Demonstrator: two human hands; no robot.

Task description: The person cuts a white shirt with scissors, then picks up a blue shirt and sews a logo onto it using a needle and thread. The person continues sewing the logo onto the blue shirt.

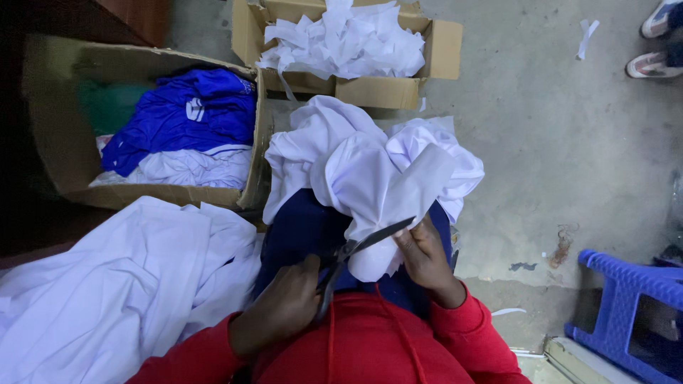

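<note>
Two hands at work over lap, near centre. Left hand [284, 302] curled tight around handles of dark scissors [356, 256], fingers through the loops, blades parted and angled up to the right. Right hand [425, 256] pinching edge of white cloth [370, 178], thumb and fingers pressed on the fabric just beside the upper blade. Cloth bunched in a heap over dark blue lap, blade tips touching its lower fold. Red sleeves on both arms. More white fabric [121, 299] piled near left. Cardboard box [64, 142] far left with blue garment [185, 114] and pale cloth inside. Second cardboard box [370, 91] far centre, full of white scraps [345, 43]. Blue plastic stool [629, 299] near right on concrete floor [555, 142]. Someone's shoes [658, 43] far right corner.
</note>
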